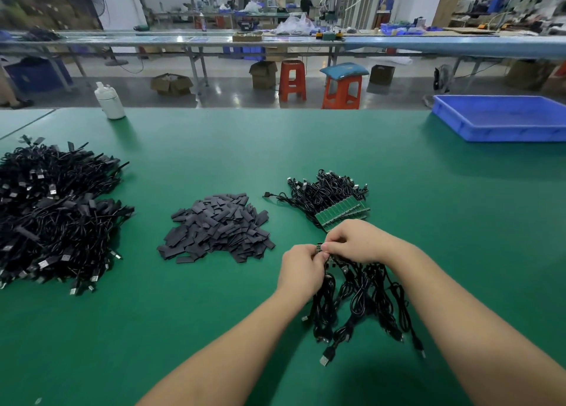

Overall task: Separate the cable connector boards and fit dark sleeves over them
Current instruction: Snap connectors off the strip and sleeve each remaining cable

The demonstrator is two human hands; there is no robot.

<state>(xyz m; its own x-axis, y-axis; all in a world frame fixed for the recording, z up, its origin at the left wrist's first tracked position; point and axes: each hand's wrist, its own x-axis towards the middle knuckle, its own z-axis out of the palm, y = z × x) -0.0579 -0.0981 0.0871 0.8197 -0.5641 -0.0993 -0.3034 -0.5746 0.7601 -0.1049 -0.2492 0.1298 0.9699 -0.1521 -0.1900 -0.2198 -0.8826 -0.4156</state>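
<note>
My left hand (301, 267) and my right hand (355, 241) meet over a strip of small green connector boards (321, 248), each pinching part of it; most of the strip is hidden by my fingers. Its black cables (361, 301) hang toward me across the green table. Just beyond my hands lies another strip of green boards (340, 211) with its cable bundle (327, 191). A heap of dark flat sleeves (217, 228) sits left of my hands.
A large pile of black cables with sleeved ends (55, 212) fills the left of the table. A blue tray (502, 117) stands at the far right, a white bottle (109, 100) at the far left edge. Stools and benches lie beyond.
</note>
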